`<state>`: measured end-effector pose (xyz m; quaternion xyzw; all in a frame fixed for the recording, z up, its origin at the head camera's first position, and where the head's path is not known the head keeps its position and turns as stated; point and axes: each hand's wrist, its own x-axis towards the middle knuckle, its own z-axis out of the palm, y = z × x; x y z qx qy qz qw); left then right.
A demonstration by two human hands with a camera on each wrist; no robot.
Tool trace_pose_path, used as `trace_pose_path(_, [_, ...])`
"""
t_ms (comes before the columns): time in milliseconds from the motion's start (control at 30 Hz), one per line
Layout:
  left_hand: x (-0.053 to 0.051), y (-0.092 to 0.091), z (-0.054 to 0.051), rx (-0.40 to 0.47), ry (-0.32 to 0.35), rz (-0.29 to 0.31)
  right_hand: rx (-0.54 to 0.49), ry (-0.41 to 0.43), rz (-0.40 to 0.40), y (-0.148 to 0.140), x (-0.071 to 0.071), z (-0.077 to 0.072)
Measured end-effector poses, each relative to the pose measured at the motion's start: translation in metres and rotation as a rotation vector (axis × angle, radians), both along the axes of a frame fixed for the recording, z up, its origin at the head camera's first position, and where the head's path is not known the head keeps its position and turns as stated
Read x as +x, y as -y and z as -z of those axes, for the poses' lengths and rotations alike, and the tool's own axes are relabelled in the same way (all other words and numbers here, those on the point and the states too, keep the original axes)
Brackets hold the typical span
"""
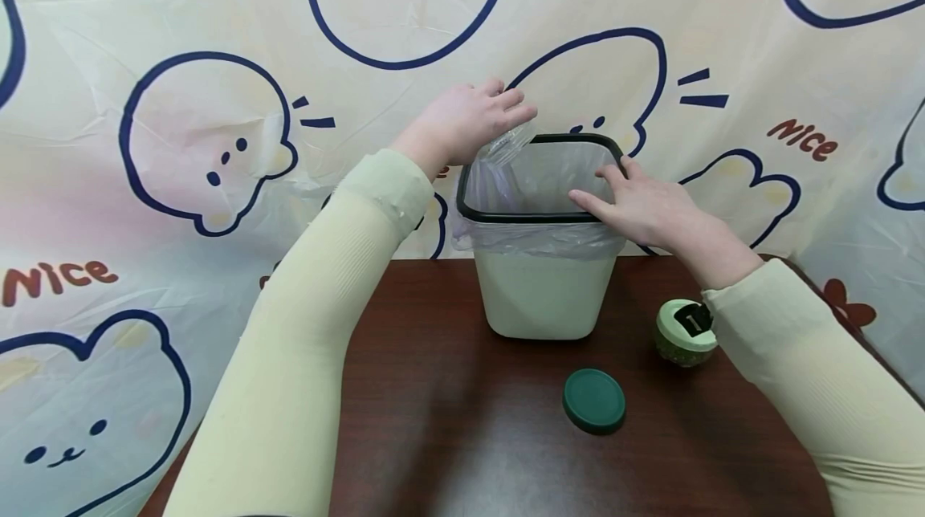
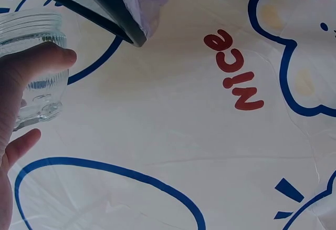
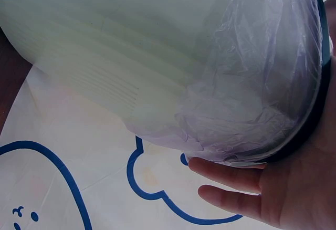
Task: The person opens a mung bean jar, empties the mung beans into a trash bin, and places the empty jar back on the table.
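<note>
My left hand (image 1: 473, 122) holds a clear glass jar (image 1: 508, 144) tilted, mouth down, over the left rim of a pale green trash bin (image 1: 545, 292). In the left wrist view, the thumb lies across the ribbed side of the jar (image 2: 39, 91). A thin translucent bag lines the bin and folds over its outside below the black rim (image 1: 538, 217). My right hand (image 1: 646, 208) rests at the bin's right rim, thumb over the opening. In the right wrist view, two extended fingers (image 3: 231, 175) lie beside the bag (image 3: 252, 83).
A dark green round lid (image 1: 594, 400) lies on the brown table (image 1: 448, 421) in front of the bin. To the right stands a small green container with a light lid (image 1: 685, 332), near the right sleeve. A cartoon-printed curtain (image 1: 405, 11) hangs behind.
</note>
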<state>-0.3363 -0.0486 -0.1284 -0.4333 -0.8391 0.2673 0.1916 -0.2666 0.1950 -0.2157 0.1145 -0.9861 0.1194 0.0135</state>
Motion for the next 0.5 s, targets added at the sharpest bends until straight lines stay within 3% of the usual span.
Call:
trace_pose_path(200, [0.0001,0.0015,-0.0003,0.012,0.000,0.009,0.000,0.000,-0.003,0.0004,-0.0006,0.0010])
trace_pose_path(367, [0.0010,0.0022,-0.0063,0.061,-0.020,0.027,0.003,0.002,0.000,0.0008,-0.0008,0.0013])
trace_pose_path(500, [0.0016,0.0015,-0.0075,0.038,-0.052,0.030,0.007,0.003,0.003,0.0009,-0.0007,0.0003])
